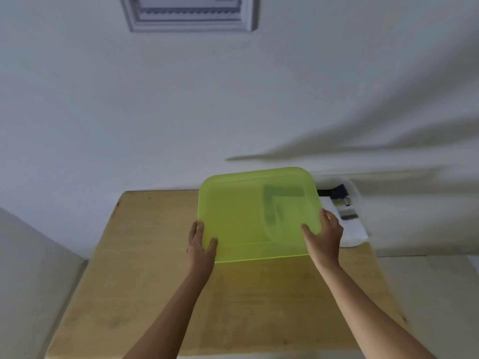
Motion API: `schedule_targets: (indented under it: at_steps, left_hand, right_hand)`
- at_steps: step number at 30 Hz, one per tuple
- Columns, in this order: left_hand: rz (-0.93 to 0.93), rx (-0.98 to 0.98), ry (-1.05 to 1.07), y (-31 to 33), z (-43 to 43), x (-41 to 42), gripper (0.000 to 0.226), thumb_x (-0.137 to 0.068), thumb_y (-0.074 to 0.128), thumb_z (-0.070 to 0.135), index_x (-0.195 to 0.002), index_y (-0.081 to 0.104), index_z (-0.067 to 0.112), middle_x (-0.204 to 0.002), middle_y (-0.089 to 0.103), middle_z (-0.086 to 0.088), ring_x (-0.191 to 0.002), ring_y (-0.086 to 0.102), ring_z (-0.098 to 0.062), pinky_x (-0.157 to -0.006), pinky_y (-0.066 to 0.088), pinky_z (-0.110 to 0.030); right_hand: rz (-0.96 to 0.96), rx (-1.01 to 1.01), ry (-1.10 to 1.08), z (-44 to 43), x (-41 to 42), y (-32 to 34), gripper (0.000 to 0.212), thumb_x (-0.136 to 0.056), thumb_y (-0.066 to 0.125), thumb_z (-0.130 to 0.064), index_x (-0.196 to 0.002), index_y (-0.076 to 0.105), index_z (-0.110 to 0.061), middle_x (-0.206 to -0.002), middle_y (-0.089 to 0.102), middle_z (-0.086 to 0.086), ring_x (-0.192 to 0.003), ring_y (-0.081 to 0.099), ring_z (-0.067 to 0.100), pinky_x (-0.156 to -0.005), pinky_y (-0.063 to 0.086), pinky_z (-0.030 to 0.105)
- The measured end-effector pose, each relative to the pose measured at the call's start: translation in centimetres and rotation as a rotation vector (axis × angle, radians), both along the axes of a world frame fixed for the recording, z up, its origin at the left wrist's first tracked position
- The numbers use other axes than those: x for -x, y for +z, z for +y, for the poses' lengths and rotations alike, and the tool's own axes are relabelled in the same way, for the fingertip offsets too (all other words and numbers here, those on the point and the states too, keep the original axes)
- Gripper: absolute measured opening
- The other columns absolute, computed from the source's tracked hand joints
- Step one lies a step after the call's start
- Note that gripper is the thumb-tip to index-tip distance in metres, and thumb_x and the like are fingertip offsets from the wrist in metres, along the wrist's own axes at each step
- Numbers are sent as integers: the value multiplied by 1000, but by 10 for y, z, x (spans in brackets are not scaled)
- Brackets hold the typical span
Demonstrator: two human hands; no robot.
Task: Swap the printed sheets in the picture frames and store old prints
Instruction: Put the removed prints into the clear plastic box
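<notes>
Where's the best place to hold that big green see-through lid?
Probably hold the green lid at its two side edges near the front corners, coming in from each side, as the left hand and right hand grip it: it is wide, flat and thin.

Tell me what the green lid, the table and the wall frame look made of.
The green lid is likely plastic, translucent and glossy: dark shapes behind show through it. The table looks like wood or wood-look laminate, matte and pale brown, with a chipped far corner. The wall frame has pale stepped moulding, painted wood or plastic; it is too blurred to tell.
</notes>
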State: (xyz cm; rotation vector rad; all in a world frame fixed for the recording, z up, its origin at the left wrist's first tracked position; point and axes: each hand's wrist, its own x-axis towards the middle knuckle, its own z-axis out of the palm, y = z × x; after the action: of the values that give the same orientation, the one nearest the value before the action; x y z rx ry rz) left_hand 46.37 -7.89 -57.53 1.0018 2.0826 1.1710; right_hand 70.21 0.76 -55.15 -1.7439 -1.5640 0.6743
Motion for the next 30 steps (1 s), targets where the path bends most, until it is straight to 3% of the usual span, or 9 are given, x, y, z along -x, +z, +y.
schedule_targets:
  at_steps: [3,10,19,30]
  left_hand:
    - [3,12,-77,-2,35,-56,57,-90,56,10,-142,33,8,-153,25,-2,-137,31,-20,-101,25,-21]
    - [11,61,-156,-12,83,-134,57,-93,51,12,-145,26,8,-155,17,-3,-141,21,-19,-110,20,-26]
    - [177,217,-135,-29,112,-152,61,-96,42,20,-148,11,9,-157,4,-6,-145,4,-21,-117,10,-32]
    - [176,180,-93,-30,108,-159,62,-94,50,23,-146,21,6,-154,15,-7,-142,14,-23,-114,18,-34]
  right_hand:
    - [-33,41,-64,26,-63,-7,59,-85,63,-17,-136,39,0,-145,35,15,-133,26,30,-107,27,39]
    - [-69,133,-83,71,-145,-22,60,-84,64,-18,-136,39,0,-144,37,13,-133,26,29,-107,25,35]
    - [-158,179,30,96,-158,-46,59,-84,65,-20,-134,40,1,-141,38,16,-129,29,32,-103,29,36]
    - [-24,152,29,113,-166,-53,58,-87,63,-19,-137,38,-3,-140,38,14,-130,34,29,-106,29,35]
